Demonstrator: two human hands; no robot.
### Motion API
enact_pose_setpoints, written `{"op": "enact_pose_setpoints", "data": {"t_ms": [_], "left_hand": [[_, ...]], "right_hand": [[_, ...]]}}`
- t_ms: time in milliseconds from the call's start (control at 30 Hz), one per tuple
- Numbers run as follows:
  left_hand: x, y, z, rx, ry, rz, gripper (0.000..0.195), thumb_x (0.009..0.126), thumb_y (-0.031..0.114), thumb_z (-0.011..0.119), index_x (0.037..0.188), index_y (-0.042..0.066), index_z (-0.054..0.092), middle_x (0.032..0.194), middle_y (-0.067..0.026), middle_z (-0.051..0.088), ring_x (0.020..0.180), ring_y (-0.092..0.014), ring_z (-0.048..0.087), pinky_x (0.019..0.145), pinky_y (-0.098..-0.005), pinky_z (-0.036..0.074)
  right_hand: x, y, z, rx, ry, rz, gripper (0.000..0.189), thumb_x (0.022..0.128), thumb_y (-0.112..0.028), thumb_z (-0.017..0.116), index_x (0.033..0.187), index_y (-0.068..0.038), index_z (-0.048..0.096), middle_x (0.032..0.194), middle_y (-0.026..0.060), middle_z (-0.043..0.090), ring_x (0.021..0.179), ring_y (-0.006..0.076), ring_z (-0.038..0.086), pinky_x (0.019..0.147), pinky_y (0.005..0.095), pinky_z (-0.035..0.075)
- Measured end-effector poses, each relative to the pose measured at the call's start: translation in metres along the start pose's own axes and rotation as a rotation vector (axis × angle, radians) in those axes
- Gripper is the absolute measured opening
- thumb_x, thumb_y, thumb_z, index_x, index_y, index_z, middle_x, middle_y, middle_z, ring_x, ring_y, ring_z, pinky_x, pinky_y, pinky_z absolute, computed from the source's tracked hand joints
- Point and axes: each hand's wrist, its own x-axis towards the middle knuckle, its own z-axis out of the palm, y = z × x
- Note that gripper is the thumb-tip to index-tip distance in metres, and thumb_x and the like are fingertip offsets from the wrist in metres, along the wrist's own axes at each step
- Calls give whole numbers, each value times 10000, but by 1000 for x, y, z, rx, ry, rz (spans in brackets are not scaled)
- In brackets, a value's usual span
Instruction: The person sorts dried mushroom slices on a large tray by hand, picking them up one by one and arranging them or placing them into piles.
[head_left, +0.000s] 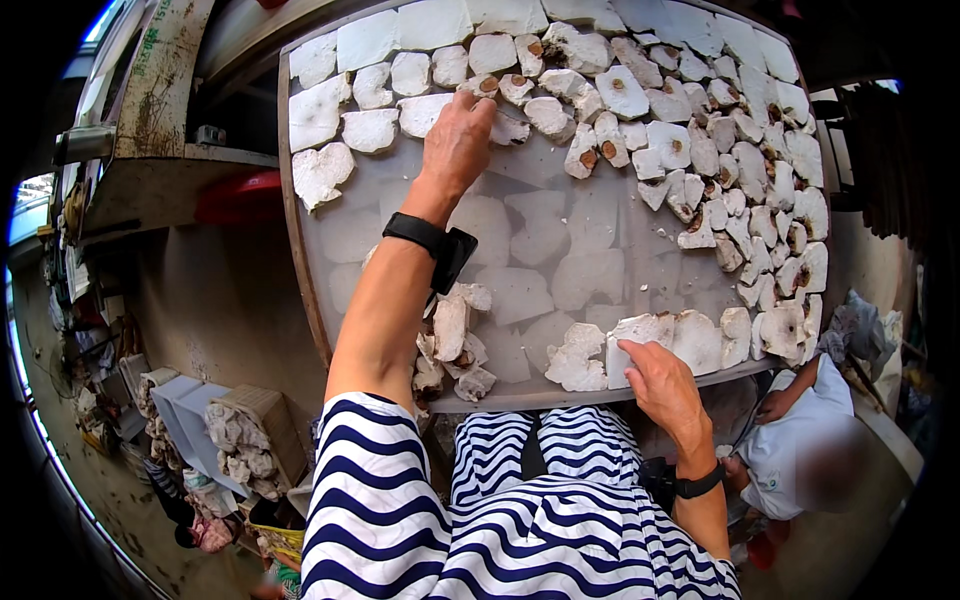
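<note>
White, chalky-looking slabs with brown spots lie across a wood-framed mesh tray (540, 176). My left hand (459, 139) reaches to the upper left part, its fingertips at a small brown-spotted piece (480, 84), beside a whitish slab (426, 114); whether it grips anything is hidden. My right hand (660, 379) is at the near edge, fingers bent over a pale slab (619, 358), touching or just above it; its hold is unclear. Left of that hand lies a ragged white slab (576, 358). A heap of irregular pieces (451, 330) sits at the near left, below my left forearm.
Similar slabs show faintly through the mesh from a layer beneath. A person in a white shirt (799, 435) is close by at the lower right. A box of whitish pieces (259, 427) and light plastic crates (195, 409) stand at the lower left. A red basin (244, 196) is beside the tray.
</note>
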Motion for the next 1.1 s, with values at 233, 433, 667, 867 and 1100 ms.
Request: {"op": "enact_pose_setpoints", "data": {"t_ms": [233, 433, 667, 867, 1100], "left_hand": [[-7, 2, 5, 1, 13, -113, 351, 772, 14, 659, 1116, 65, 610, 1052, -186, 588, 995, -377, 603, 844, -445, 523], [4, 4, -7, 9, -175, -124, 473, 740, 7, 710, 1194, 83, 602, 1077, -190, 575, 976, -392, 615, 838, -447, 522], [-5, 12, -14, 29, -79, -44, 222, 801, 4, 619, 996, 34, 516, 1017, -228, 559, 817, -431, 643, 682, -494, 541], [-35, 28, -38, 2, -286, -118, 322, 786, 94, 757, 977, 36, 504, 1028, -165, 583, 825, -416, 624, 709, -479, 516], [-73, 27, -48, -61, -269, -264, 374, 761, 137, 806, 977, 32, 519, 1024, -183, 583, 850, -406, 612, 703, -457, 508]], "right_hand": [[2, -1, 0, 12, -4, 3, 371, 825, -35, 674, 1192, -45, 619, 923, 161, 627, 883, 361, 618, 778, 424, 510], [4, -1, 1, 19, 5, -1, 377, 816, -42, 690, 1186, -50, 623, 919, 158, 627, 885, 359, 620, 779, 426, 511], [4, -1, -2, 19, -3, 6, 372, 834, -30, 662, 1202, -40, 614, 947, 168, 633, 895, 369, 616, 788, 422, 508], [3, 2, 1, 11, 20, 19, 374, 814, -50, 701, 1180, -46, 626, 927, 158, 628, 897, 358, 621, 785, 431, 514], [7, -1, 1, 25, -5, -1, 373, 826, -45, 684, 1193, -44, 622, 938, 164, 629, 900, 364, 620, 788, 430, 511]]}}
